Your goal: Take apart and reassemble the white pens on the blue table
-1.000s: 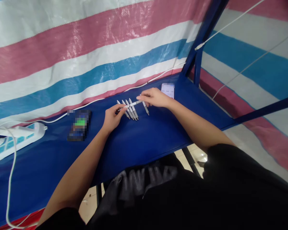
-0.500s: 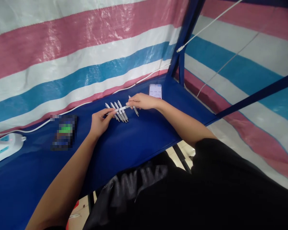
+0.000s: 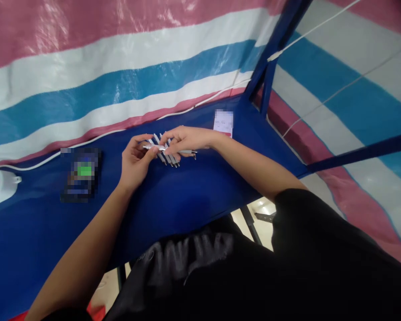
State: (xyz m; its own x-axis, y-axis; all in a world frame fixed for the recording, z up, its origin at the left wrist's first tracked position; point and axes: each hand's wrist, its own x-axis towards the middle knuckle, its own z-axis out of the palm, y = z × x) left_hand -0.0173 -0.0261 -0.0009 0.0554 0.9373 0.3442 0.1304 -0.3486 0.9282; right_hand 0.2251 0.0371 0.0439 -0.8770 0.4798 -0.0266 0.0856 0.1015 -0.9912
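Note:
Several white and grey pens (image 3: 170,158) lie side by side, slanted, on the blue table (image 3: 173,200). Above them my left hand (image 3: 135,158) pinches the left end of a white pen (image 3: 155,147) between thumb and fingers. My right hand (image 3: 183,140) is closed around the same pen from the right, its fingers bent near the pen's middle. A pen's dark tip sticks out to the right under my right palm; another tip shows just below it. My fingers partly cover the row of pens.
A dark phone (image 3: 82,175) lies left of my hands, and a white device (image 3: 2,187) is at the far left. Another phone (image 3: 223,122) with a light screen lies behind my right wrist. A white cable (image 3: 120,131) runs along the striped sheet (image 3: 137,84).
My right hand has moved left, closer to my left hand and over the pens. The held pen's tip now points out beneath my right palm. The camera view has shifted.

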